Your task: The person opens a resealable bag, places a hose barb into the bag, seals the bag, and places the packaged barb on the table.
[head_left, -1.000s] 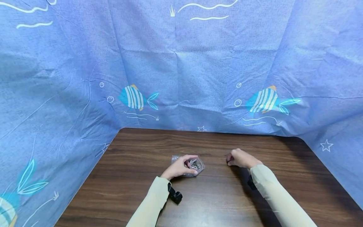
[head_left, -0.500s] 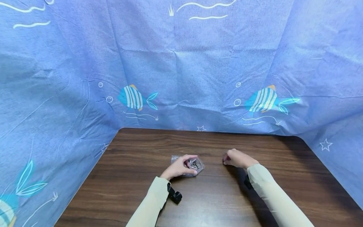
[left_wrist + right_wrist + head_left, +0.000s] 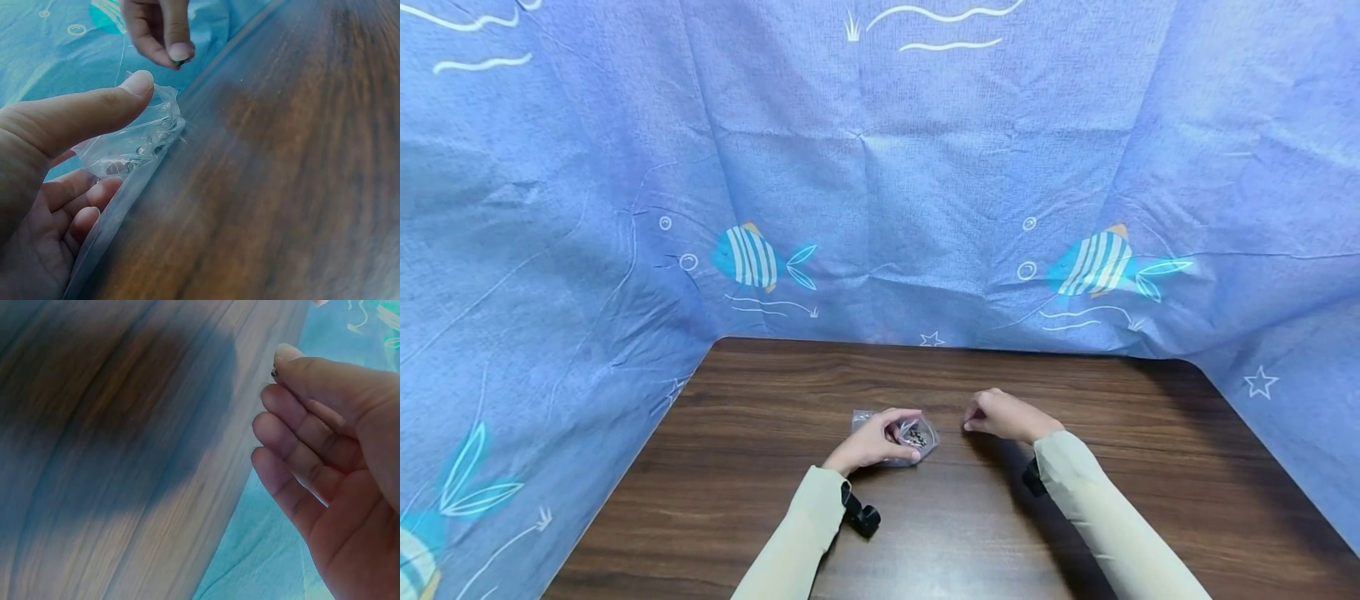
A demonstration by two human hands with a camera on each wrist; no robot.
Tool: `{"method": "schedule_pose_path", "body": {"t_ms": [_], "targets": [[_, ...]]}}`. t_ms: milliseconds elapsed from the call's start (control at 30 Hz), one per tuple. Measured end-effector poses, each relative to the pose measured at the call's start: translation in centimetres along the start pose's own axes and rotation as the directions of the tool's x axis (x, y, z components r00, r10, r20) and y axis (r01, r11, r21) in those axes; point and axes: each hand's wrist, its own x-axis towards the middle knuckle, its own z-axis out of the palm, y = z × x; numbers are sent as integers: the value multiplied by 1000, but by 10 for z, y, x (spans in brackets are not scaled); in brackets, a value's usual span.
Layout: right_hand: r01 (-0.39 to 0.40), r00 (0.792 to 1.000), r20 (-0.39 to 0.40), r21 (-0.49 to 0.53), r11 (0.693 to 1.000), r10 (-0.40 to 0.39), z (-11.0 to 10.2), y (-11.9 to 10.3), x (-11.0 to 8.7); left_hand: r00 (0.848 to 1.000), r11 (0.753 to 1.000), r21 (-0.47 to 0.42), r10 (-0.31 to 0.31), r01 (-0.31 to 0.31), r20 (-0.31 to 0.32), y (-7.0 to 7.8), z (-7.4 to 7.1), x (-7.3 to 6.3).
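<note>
A clear plastic bag (image 3: 930, 442) lies near the middle of the table, its mouth spread. My left hand (image 3: 874, 442) holds it, with the thumb on one side and curled fingers on the other. Inside sit several small shiny metal pieces (image 3: 142, 151), too small to identify. To the right of the bag, just above the tabletop, is my right hand (image 3: 1006, 417). Its thumb and index fingertip pinch a tiny dark piece (image 3: 274, 373), mostly hidden by the fingertips. In the right wrist view the other fingers are loosely bent.
The brown wood-grain table (image 3: 760, 492) stretches around both hands. A blue fish-print cloth (image 3: 925, 208) hangs behind its back edge and along the sides. Each wrist carries a black strapped camera, the left camera (image 3: 865, 518) being closer to the front.
My right hand has moved left toward the bag, keeping the tiny dark piece pinched. The left hand and the bag stay practically in place.
</note>
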Motion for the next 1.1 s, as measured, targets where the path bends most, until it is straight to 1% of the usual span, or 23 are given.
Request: {"method": "schedule_pose_path", "body": {"t_ms": [167,233,367,467,567,633,867,967,1100], "targets": [[41,999,-9,2,999,-41,2,-9,8,1000,1000,-10,-12,12,9,0,-1,0],[45,999,-6,11,999,-45,3,-13,11,1000,1000,-12,-9,10,12,0,-1,0],[82,997,-4,26,996,-82,5,-19,18,1000,1000,-19,4,-4,11,0,-1,0],[89,996,5,33,995,-89,7,-24,23,1000,1000,-24,4,-4,5,0,0,0],[91,996,10,40,995,-92,8,-29,27,1000,1000,-15,-9,9,-1,2,2,0],[101,995,6,39,994,-101,8,-32,29,1000,1000,-8,-15,15,-2,6,2,-1],[128,992,-3,46,991,-128,10,-39,33,1000,999,-38,2,-2,21,34,-6,-13],[127,992,-1,54,990,-127,10,-40,33,1000,999,-39,2,-1,24,38,-6,-15],[121,993,-7,52,991,-120,12,-40,33,1000,999,-44,2,-1,24,37,-6,-14]]}}
